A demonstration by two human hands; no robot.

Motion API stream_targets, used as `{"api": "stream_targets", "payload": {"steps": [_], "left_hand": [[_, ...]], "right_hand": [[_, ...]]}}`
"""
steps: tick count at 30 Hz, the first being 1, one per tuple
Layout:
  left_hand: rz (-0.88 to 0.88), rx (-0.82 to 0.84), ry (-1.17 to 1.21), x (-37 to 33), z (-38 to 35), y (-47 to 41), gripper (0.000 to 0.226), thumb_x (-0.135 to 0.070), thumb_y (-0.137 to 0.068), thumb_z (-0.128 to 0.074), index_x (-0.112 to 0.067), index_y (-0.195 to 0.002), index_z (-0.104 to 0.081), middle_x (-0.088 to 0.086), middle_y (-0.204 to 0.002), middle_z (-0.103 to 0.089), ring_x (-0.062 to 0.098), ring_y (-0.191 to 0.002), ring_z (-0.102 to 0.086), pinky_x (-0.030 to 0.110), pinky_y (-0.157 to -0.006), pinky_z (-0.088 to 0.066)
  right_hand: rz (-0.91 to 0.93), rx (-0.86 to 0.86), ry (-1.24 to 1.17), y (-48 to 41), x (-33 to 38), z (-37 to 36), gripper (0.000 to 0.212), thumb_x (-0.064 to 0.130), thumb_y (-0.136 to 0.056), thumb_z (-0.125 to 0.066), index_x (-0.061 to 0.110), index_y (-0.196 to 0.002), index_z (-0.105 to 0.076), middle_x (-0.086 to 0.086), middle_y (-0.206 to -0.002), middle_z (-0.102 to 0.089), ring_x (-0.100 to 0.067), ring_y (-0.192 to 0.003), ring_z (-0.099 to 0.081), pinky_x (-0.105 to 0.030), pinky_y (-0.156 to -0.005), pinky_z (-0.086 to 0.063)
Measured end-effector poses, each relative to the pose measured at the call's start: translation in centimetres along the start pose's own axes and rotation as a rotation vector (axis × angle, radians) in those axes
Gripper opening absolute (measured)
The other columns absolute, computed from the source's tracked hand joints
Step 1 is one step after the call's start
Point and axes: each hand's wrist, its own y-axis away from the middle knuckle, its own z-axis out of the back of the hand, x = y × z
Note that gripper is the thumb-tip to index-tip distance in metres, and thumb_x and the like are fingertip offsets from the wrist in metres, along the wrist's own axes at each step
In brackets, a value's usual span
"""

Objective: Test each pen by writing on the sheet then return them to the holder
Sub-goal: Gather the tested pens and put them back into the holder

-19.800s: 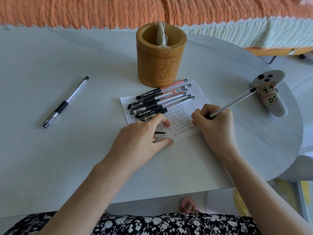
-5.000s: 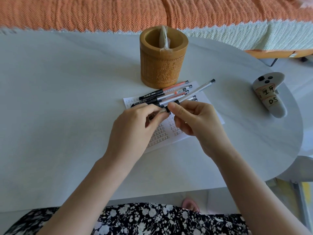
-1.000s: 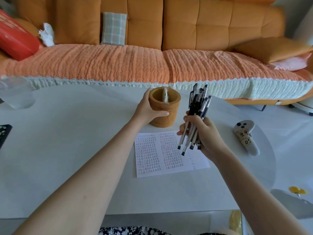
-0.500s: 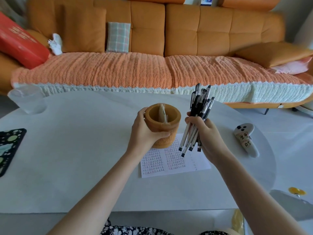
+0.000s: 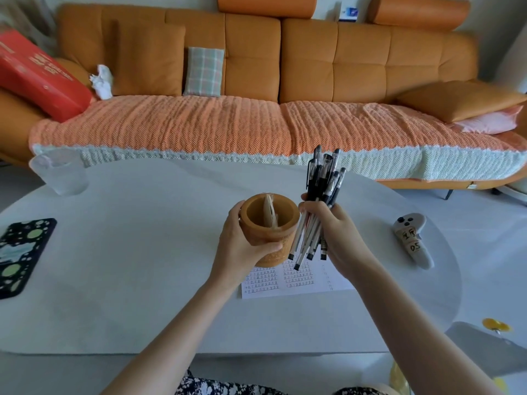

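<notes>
My left hand [image 5: 241, 249] grips the brown carved pen holder [image 5: 271, 223] and holds it tilted toward me above the sheet; a small clear packet stands inside it. My right hand [image 5: 339, 238] grips a bundle of several pens [image 5: 320, 201], held nearly upright just right of the holder's rim, caps up and lower ends pointing at the paper. The white sheet [image 5: 299, 283], covered with rows of small written marks, lies on the table under both hands, partly hidden by them.
The grey oval table [image 5: 142, 266] carries a clear cup [image 5: 61, 175] at the far left, a dark patterned mat [image 5: 20, 252] at the left edge and a white controller [image 5: 412, 238] at the right. An orange sofa [image 5: 256, 81] stands beyond the table.
Since a second ago my left hand has lifted and tilted the holder toward me, and my right hand has brought the pen bundle close beside its rim. The camera has tipped up.
</notes>
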Motion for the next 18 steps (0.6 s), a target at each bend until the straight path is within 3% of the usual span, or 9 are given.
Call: {"api": "stream_targets", "payload": {"steps": [2, 4, 6, 7, 10, 13, 16, 18], "left_hand": [[0.022, 0.073, -0.015, 0.2, 0.0, -0.1, 0.089, -0.026, -0.061, -0.086, -0.032, -0.13, -0.031, -0.023, -0.125, -0.043, -0.005, -0.116, -0.044, 0.007, -0.09, -0.042], [0.079, 0.126, -0.064, -0.3, 0.4, 0.0, 0.098, -0.028, -0.07, -0.08, -0.026, -0.145, -0.017, -0.006, -0.147, -0.028, 0.012, -0.137, -0.028, 0.029, -0.109, -0.033], [0.09, 0.066, -0.103, -1.6, 1.1, 0.4, 0.087, -0.028, -0.083, -0.067, -0.026, -0.148, -0.008, -0.006, -0.156, -0.008, 0.009, -0.143, -0.005, 0.03, -0.112, -0.015], [0.065, 0.016, -0.044, -2.3, 1.4, 0.5, 0.077, -0.03, -0.089, -0.06, -0.028, -0.148, -0.011, -0.009, -0.155, -0.009, 0.003, -0.142, -0.006, 0.024, -0.111, -0.013], [0.071, -0.003, 0.292, -5.3, 1.4, 0.4, 0.053, -0.037, -0.096, -0.044, -0.028, -0.145, -0.026, -0.012, -0.146, -0.032, -0.007, -0.127, -0.034, 0.013, -0.103, -0.027], [0.145, 0.134, 0.414, -7.2, 0.5, -0.1, 0.055, -0.055, -0.092, -0.037, -0.024, -0.137, -0.043, -0.004, -0.133, -0.054, 0.008, -0.121, -0.052, 0.031, -0.103, -0.04], [0.241, 0.203, 0.537, -8.5, 0.2, -0.2, 0.047, -0.045, -0.098, -0.029, -0.018, -0.113, -0.064, 0.002, -0.106, -0.07, 0.01, -0.101, -0.066, 0.025, -0.084, -0.053], [0.28, 0.199, 0.559, -8.6, 0.2, -0.3, 0.046, -0.042, -0.099, -0.026, -0.022, -0.096, -0.067, 0.0, -0.09, -0.072, 0.005, -0.081, -0.069, 0.019, -0.066, -0.054]], "right_hand": [[-0.01, 0.005, 0.002, -0.1, 0.0, -0.2, 0.019, 0.018, -0.094, -0.052, 0.016, -0.112, -0.057, -0.007, -0.102, -0.06, -0.02, -0.095, -0.058, -0.032, -0.083, -0.047], [-0.011, 0.015, -0.006, 0.0, 0.2, -0.6, 0.021, 0.018, -0.094, -0.053, 0.015, -0.114, -0.057, -0.007, -0.102, -0.06, -0.02, -0.094, -0.058, -0.032, -0.081, -0.047], [-0.006, 0.019, -0.019, -0.2, 0.5, -0.9, 0.02, 0.018, -0.094, -0.052, 0.015, -0.113, -0.058, -0.004, -0.097, -0.058, -0.015, -0.087, -0.057, -0.028, -0.075, -0.045], [-0.006, 0.021, -0.03, -0.2, 0.7, -1.1, 0.017, 0.017, -0.095, -0.051, 0.016, -0.111, -0.058, -0.003, -0.094, -0.058, -0.014, -0.084, -0.057, -0.026, -0.073, -0.045], [0.025, 0.044, -0.072, -0.2, 1.4, -2.0, 0.013, 0.016, -0.095, -0.051, 0.017, -0.105, -0.058, -0.002, -0.09, -0.059, -0.014, -0.082, -0.058, -0.026, -0.074, -0.047], [0.063, 0.085, -0.04, 0.0, 2.1, -3.5, 0.009, 0.016, -0.095, -0.05, 0.016, -0.096, -0.059, -0.005, -0.081, -0.064, -0.013, -0.078, -0.064, -0.03, -0.074, -0.054], [0.116, 0.013, 0.192, -0.4, 1.7, -4.7, 0.021, 0.034, -0.088, -0.051, 0.015, -0.093, -0.056, -0.017, -0.091, -0.056, -0.026, -0.101, -0.056, -0.046, -0.091, -0.049], [0.127, -0.058, 0.339, -0.5, 1.7, -5.2, 0.018, 0.033, -0.089, -0.05, 0.015, -0.089, -0.049, -0.002, -0.088, -0.044, -0.025, -0.108, -0.04, -0.038, -0.093, -0.04]]}}
